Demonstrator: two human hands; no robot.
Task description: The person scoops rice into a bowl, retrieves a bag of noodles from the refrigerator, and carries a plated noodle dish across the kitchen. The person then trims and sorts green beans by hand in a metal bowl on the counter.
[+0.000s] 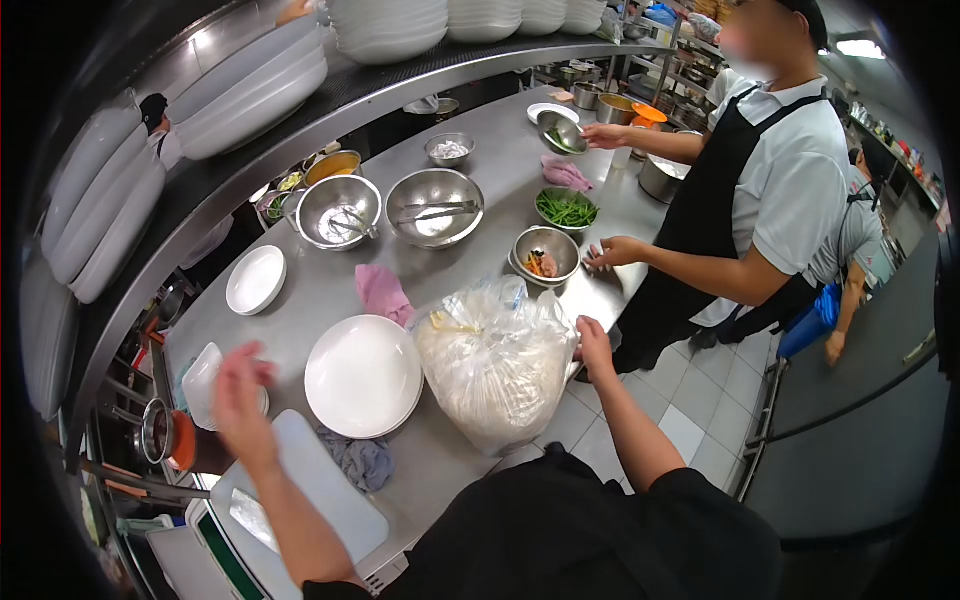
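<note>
Clear plastic bag, bulging full, pale inside; crinkled on top; rests on steel counter.

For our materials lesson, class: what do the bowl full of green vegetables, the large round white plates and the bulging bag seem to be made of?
The bowl looks like metal, probably stainless steel: grey with bright glints. The plates look smooth and glossy, ceramic or perhaps melamine. The bag seems thin plastic: see-through, wrinkled and shiny.
</note>
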